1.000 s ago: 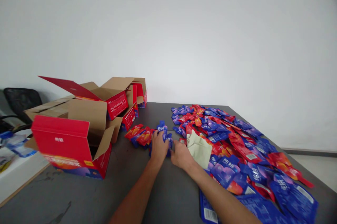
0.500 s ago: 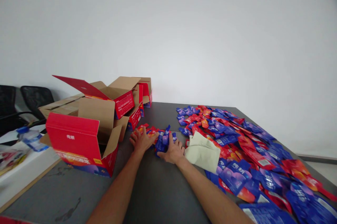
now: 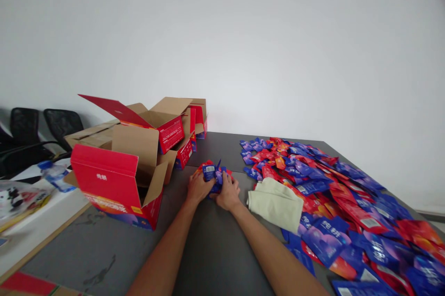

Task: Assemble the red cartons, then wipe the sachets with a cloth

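On the dark table, a bunch of small blue and red pouches [image 3: 209, 173] is squeezed together between my two hands. My left hand [image 3: 199, 188] wraps around its left side, fingers hidden behind the pouches. From the right, my right hand [image 3: 227, 192] presses on the bunch with curled fingers. A folded pale cloth [image 3: 275, 203] lies just right of my right hand. Beyond it spreads a big heap of loose blue and red pouches [image 3: 320, 185]. An open red carton [image 3: 107, 180] stands left of my left hand, its brown flaps up.
More open red cartons [image 3: 170, 135] stand behind the near one, along the table's left side. A plastic bottle with a blue cap [image 3: 55, 176] lies on a white surface at far left, near black chairs [image 3: 62, 122]. A pale wall rises behind the table.
My left hand has moved right and the hands have come closer together. The pouches, strung out between them before, are now gathered into a tighter bunch. The view has shifted slightly left.
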`<state>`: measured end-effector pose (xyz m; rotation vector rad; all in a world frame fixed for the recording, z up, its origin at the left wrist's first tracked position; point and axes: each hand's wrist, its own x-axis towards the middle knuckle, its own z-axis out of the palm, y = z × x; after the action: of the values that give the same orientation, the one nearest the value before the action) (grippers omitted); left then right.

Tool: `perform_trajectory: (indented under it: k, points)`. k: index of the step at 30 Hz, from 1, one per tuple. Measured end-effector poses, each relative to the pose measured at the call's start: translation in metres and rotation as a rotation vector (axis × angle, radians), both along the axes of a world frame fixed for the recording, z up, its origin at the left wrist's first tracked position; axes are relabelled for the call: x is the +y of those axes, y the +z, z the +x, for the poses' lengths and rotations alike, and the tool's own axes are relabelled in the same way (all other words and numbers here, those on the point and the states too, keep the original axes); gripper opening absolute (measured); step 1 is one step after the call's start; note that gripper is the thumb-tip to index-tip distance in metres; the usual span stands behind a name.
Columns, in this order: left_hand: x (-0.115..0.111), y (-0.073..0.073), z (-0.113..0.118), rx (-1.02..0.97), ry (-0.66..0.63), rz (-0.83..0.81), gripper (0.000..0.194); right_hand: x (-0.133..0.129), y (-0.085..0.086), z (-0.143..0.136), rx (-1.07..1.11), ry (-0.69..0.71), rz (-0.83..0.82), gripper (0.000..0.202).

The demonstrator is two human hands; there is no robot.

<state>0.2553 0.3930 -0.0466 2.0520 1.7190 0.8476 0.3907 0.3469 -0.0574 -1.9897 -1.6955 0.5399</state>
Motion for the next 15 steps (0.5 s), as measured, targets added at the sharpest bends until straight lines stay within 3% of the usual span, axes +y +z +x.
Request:
perform_trajectory:
  k: [4,10,15]
  points:
    - [0.004,-0.003,-0.002,-0.084,-0.013,0.084,0.031,0.014,-0.006,-0.002,0.094,0.033,0.033,0.114]
    - [0.02,-0.011,0.001,-0.209,-0.075,0.109,0.034,0.037,-0.011,0.002,0.187,0.162,0.24,0.111]
    - [0.045,-0.013,0.01,-0.213,-0.035,0.129,0.049,0.056,-0.004,0.002,0.196,0.191,0.301,0.095]
